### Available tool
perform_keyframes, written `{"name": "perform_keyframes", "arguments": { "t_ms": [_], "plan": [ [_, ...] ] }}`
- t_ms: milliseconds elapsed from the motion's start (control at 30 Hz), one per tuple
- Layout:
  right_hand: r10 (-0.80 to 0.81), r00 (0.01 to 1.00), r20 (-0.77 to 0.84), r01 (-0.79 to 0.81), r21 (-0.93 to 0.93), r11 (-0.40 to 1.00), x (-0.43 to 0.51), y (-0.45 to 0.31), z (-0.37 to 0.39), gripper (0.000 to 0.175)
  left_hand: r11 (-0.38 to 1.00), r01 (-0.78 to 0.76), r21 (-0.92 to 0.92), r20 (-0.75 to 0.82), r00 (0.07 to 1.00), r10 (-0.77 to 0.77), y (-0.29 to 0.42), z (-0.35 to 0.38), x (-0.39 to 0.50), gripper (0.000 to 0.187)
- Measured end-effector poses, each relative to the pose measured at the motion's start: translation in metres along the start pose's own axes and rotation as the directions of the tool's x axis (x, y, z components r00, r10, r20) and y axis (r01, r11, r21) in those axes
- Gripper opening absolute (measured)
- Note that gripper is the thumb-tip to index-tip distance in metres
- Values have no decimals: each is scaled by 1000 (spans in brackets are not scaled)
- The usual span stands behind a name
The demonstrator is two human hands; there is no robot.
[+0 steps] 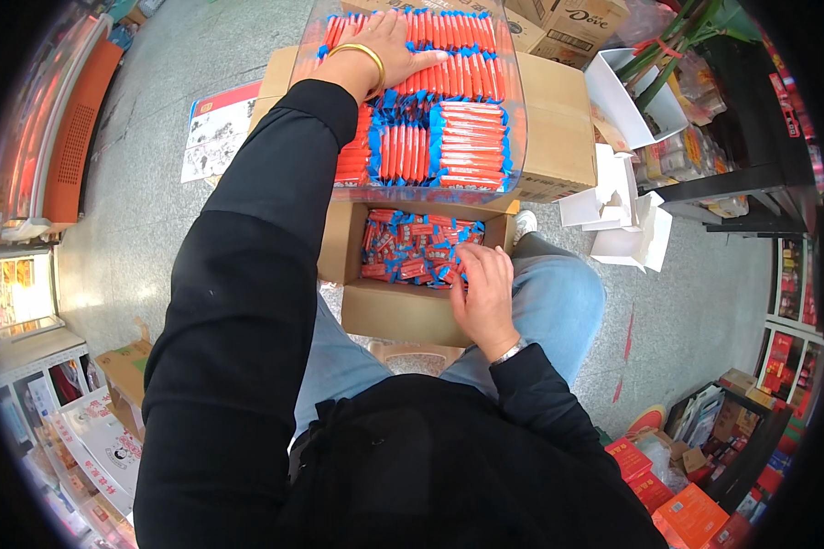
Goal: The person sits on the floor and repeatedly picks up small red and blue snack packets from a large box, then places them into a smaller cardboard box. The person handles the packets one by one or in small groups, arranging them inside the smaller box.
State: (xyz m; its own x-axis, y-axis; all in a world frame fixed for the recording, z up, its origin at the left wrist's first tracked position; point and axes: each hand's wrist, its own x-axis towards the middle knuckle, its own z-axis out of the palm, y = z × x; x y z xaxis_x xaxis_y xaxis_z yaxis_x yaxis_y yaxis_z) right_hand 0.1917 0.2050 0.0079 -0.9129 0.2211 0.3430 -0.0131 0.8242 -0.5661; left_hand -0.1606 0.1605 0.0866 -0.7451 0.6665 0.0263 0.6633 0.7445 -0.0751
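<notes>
In a clear plastic bin [522, 154], small red-and-blue wrapped snack packets [470, 147] stand on edge in tight rows, some stacked facing another way. My left hand [384, 51] lies over the upper rows, thumb spread to the right, a gold bangle at the wrist. Closer to me, an open cardboard carton [398, 309] between my legs holds a loose heap of the same kind of packets [412, 243]. Over the carton's right side, my right hand [484, 291] reaches in with curled fingers against the heap. Whether a packet is between those fingers is hidden.
The bin rests on a closed cardboard box [556, 123]. White open boxes [625, 233] lie on the floor to the right, beside a black shelf [714, 182]. More cartons [570, 31] stand behind. An orange-sided display case [82, 137] is at the left.
</notes>
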Motion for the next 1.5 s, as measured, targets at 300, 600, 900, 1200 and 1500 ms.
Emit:
{"name": "perform_keyframes", "arguments": {
  "t_ms": [300, 600, 900, 1200, 1500],
  "plan": [
    [-6, 999, 39, 6, -5, 1000, 0, 0, 5, 45, 991, -124, 50, -174, 976, 131, -2, 31, 11, 93],
    [8, 996, 93, -3, -50, 999, -11, 8, 18, 46, 745, -575, -339, -598, 743, 301, 4, -32, -40, 50],
    [235, 957, 171, -249, 69, 966, -21, 33, 39, 34, 127, -580, -804, -550, 648, -527, -51, -38, -165, 43],
    [344, 726, 596, -341, -122, 932, -6, 52, 128, 38, -218, -228, -949, 90, 467, -880, -112, 69, -199, 34],
    [206, 600, 773, 61, -300, 952, -8, 106, 277, 39, -278, -195, -941, 130, 549, -826, -131, 60, -192, 35]
  ]
}}
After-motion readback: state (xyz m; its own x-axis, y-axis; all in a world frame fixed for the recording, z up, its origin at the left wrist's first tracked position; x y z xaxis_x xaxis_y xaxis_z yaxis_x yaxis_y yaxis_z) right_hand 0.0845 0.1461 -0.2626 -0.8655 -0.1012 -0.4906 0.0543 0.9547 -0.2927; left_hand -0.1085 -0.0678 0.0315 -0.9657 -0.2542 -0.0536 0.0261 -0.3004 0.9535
